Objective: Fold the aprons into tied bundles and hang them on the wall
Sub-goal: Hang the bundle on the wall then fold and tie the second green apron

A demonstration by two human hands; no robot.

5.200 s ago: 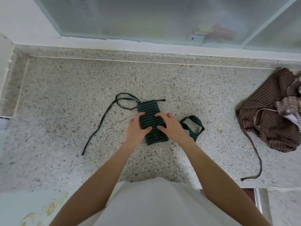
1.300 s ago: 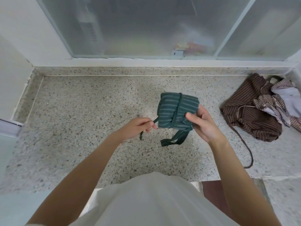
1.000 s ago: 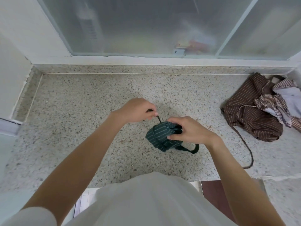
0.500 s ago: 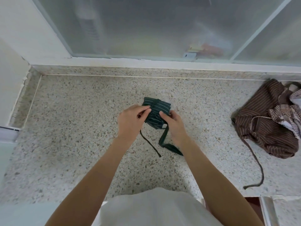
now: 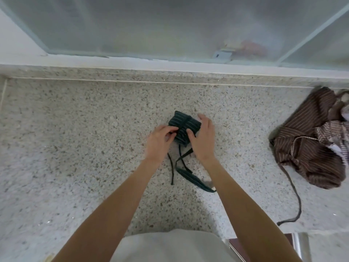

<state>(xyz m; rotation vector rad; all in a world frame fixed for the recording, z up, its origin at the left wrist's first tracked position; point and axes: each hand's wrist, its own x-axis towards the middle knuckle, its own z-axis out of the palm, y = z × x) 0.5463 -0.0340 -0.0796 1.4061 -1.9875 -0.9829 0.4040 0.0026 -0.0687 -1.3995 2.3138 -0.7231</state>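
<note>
Green striped apron bundle (image 5: 184,127) on speckled counter (image 5: 75,138), centre. Left hand (image 5: 160,140) pinches its left edge, apparently at strap; right hand (image 5: 203,138) curls round right side. Loose straps (image 5: 181,167) trail near. Brown striped apron (image 5: 309,142) heaped far right.

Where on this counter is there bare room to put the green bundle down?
Bare counter left of the left hand, and between the right hand and the brown apron. Crowded at the far right, by its strap.
</note>
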